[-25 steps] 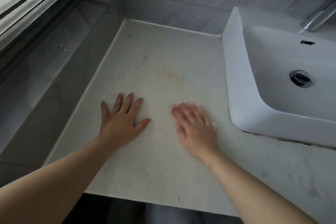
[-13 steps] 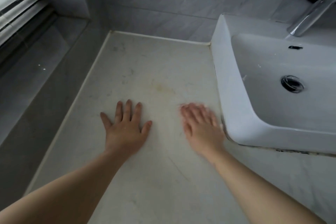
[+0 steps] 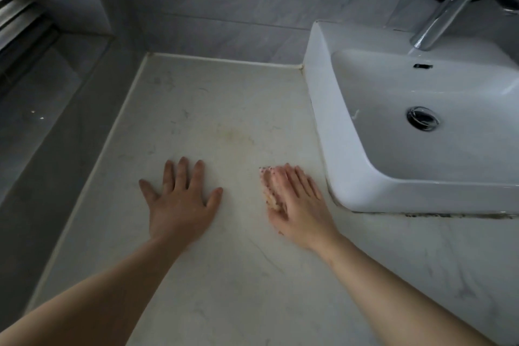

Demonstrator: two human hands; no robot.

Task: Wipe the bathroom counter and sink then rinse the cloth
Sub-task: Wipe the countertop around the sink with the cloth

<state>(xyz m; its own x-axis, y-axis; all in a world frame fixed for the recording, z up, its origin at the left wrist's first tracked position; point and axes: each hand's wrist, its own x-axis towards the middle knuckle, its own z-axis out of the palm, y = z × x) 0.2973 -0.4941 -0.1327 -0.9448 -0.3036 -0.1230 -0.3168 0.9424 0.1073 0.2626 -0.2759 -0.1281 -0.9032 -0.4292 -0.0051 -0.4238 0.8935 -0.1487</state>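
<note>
Both hands are down on the pale, marble-veined surface (image 3: 224, 275), lower middle of the frame. The left hand (image 3: 179, 202) lies flat, palm down, fingers straight and a little spread, thumb out to the right, nothing under it. Just to its right, with a gap between them, the right hand (image 3: 300, 205) is flat too, its fingers straight and close together, pressing the cloth (image 3: 270, 191) against the surface.

And the cloth: only a sliver shows, poking out past the fingertips and along the hand's left edge. It looks pale, whitish to yellowish, speckled with small reddish dots, and crumpled small enough for the hand to cover most of it. Its full shape is hidden.

The right hand sits near the front left corner of the sink (image 3: 323, 107), not touching it. That sink is a white, square-cornered basin standing on the surface at right of frame, with a chrome drain (image 3: 422, 118) in its bowl, a dark overflow slot (image 3: 422, 66) above it, and a chrome faucet (image 3: 446, 19) angling in from the upper right.

Beyond the hands, mid-frame, a faint yellowish stain (image 3: 233, 135) marks the surface, with small dark smudges toward the back left corner. A dark line of grime (image 3: 449, 215) runs under the sink's front edge.
</note>
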